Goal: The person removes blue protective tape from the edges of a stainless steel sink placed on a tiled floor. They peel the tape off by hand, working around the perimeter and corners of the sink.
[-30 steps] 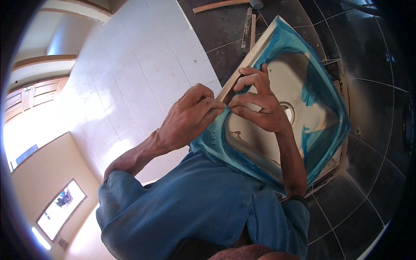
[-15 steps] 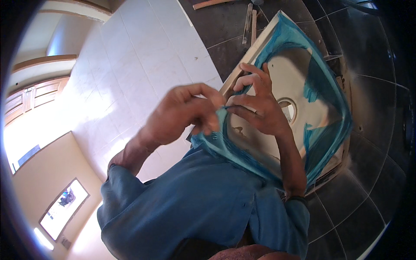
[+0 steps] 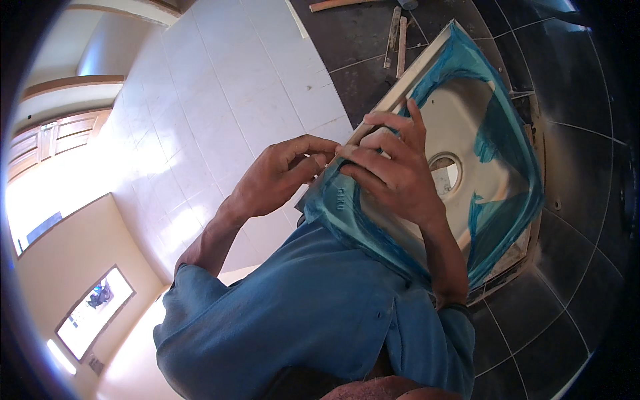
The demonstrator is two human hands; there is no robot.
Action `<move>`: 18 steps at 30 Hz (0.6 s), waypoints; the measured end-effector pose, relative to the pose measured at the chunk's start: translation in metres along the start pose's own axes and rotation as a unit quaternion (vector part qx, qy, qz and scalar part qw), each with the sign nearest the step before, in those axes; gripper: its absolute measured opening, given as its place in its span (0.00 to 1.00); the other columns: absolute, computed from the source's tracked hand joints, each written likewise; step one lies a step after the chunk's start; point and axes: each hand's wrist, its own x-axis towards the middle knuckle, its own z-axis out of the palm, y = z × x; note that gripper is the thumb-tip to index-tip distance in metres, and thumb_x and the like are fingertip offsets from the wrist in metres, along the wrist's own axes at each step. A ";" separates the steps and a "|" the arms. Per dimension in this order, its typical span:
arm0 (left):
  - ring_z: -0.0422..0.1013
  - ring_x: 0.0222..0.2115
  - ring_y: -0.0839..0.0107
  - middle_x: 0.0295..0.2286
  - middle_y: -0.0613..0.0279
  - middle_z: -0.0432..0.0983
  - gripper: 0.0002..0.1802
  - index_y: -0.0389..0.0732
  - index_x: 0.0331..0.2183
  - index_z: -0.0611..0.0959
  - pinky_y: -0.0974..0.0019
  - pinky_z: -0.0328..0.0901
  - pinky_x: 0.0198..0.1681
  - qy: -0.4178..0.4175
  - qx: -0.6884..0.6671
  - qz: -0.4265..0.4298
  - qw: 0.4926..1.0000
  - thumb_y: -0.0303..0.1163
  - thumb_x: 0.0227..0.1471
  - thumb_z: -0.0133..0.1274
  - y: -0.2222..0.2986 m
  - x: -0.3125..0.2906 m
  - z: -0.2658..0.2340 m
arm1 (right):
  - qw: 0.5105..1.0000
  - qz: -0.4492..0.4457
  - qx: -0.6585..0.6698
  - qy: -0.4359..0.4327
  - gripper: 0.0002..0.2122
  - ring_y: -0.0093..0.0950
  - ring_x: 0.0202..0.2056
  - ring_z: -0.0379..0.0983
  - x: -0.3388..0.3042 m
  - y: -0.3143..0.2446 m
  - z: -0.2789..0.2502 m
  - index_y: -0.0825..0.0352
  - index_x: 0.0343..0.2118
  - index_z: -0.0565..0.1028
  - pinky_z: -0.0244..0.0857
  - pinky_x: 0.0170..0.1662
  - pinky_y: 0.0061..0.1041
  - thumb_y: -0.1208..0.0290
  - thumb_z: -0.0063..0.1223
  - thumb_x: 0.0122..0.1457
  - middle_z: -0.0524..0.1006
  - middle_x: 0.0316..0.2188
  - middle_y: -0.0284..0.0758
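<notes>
In front of me lies a cream-coloured sink basin (image 3: 463, 110) with a round drain hole, tilted corner-up in the view. Blue plastic film (image 3: 337, 204) clings around its rim, wrinkled and hanging loose in places over the bowl. My left hand (image 3: 283, 171) pinches at the film by the sink's left edge, thumb and forefinger together. Right against those fingertips, my right hand (image 3: 400, 167) reaches over the bowl, its thumb and forefinger closed at the same edge and its other fingers curled loosely. The fingers cover most of the bit of film between them.
Dark tiles (image 3: 567, 200) surround the sink on the right. Beyond its far left side lie narrow strips (image 3: 401, 48) and a wooden handle (image 3: 343, 4) on dark tile. Pale glossy floor tiles (image 3: 227, 87) spread out to the left, with a wooden door (image 3: 60, 130) farther off.
My left hand has lowered from a blurred position to the sink's edge. The film pulled up between my hands now lies flatter on the rim. The view has shifted slightly.
</notes>
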 end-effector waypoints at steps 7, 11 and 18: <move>0.79 0.42 0.67 0.41 0.51 0.83 0.26 0.37 0.57 0.79 0.62 0.73 0.48 -0.004 -0.025 -0.043 0.999 0.46 0.69 0.52 -0.008 0.004 0.006 | 0.997 -0.011 0.071 0.004 0.08 0.34 0.63 0.65 -0.011 0.004 0.010 0.57 0.37 0.83 0.40 0.74 0.57 0.71 0.70 0.54 0.72 0.41 0.28; 0.79 0.41 0.70 0.37 0.54 0.83 0.30 0.37 0.58 0.78 0.64 0.73 0.45 0.013 0.007 -0.025 1.000 0.49 0.65 0.58 -0.013 0.013 0.009 | 0.995 -0.003 0.090 -0.050 0.16 0.44 0.70 0.56 -0.026 0.016 -0.002 0.59 0.48 0.82 0.40 0.73 0.57 0.63 0.69 0.58 0.69 0.60 0.37; 0.79 0.36 0.70 0.33 0.57 0.82 0.39 0.37 0.60 0.75 0.62 0.72 0.41 -0.004 0.034 -0.059 0.998 0.54 0.58 0.64 -0.016 0.030 0.009 | 0.925 0.336 -0.112 0.134 0.33 0.47 0.73 0.48 -0.112 0.011 -0.075 0.63 0.67 0.68 0.47 0.72 0.46 0.62 0.66 0.59 0.55 0.72 0.47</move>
